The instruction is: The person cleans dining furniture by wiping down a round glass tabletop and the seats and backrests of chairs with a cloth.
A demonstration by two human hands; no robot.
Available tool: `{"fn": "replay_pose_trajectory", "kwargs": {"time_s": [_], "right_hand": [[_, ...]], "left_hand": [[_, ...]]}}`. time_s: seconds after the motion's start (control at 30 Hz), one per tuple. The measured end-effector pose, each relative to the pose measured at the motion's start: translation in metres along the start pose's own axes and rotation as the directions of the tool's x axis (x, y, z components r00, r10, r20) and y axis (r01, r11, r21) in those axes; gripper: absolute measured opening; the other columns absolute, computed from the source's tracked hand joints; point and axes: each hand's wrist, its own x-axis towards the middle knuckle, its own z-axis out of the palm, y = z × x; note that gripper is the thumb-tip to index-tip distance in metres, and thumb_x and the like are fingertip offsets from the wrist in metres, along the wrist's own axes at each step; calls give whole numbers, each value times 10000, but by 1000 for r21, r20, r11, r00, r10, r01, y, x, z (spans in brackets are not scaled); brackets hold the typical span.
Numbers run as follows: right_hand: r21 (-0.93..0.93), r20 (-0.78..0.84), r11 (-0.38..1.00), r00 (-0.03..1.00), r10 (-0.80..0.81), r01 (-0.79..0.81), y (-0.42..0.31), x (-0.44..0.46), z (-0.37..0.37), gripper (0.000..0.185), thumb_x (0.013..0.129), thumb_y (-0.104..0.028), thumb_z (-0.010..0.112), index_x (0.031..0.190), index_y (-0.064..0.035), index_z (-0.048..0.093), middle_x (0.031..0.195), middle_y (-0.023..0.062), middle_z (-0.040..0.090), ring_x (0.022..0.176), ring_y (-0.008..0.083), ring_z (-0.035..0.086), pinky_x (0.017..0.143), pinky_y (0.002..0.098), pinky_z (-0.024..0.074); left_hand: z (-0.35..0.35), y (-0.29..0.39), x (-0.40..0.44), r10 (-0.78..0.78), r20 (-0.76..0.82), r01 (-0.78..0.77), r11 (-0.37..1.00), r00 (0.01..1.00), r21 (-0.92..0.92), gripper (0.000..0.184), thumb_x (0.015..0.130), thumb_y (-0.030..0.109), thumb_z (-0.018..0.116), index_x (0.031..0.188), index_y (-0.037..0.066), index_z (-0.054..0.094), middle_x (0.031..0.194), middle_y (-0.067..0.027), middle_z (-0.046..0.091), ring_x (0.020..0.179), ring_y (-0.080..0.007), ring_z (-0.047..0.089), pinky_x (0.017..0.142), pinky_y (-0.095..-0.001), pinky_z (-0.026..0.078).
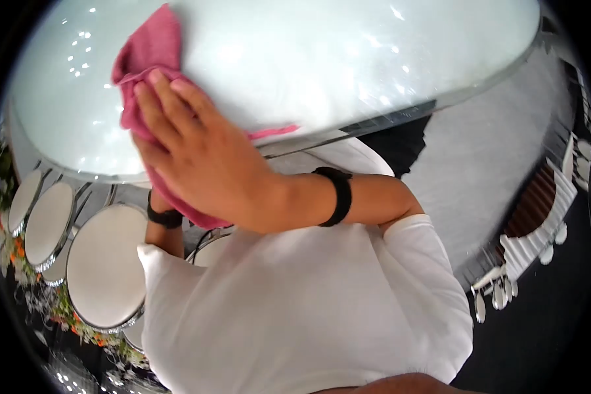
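Note:
My right hand reaches across my body and presses a pink cloth against a pale, glossy glass tabletop. Its fingers lie over the bunched cloth, pointing up and to the left. Part of the cloth hangs past the table edge, below the hand. A narrow pink strip shows beyond the forearm; whether it belongs to the cloth I cannot tell. Of my left hand, only a bit near the black wristband is visible, under the cloth and right hand; its fingers are hidden.
Round white-seated chairs or stools with shiny rims stand at the left. Flowers line the lower left. A grey surface lies to the right, with a brown-and-white ridged piece and several white spoon-shaped items near its far side.

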Motion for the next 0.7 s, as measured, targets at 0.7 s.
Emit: {"fn": "replay_pose_trajectory", "kwargs": {"time_s": [0.7], "right_hand": [[-130, 82, 983, 989, -122, 131, -17, 26, 26, 668, 908, -330, 531, 1494, -45, 384, 1572, 220, 292, 1455, 411, 254, 1221, 502, 121]], "left_hand": [[57, 106, 8, 630, -386, 19, 507, 674, 862, 463, 995, 278, 422, 1367, 33, 551, 1520, -209, 398, 1415, -405, 347, 1173, -462, 231]]}}
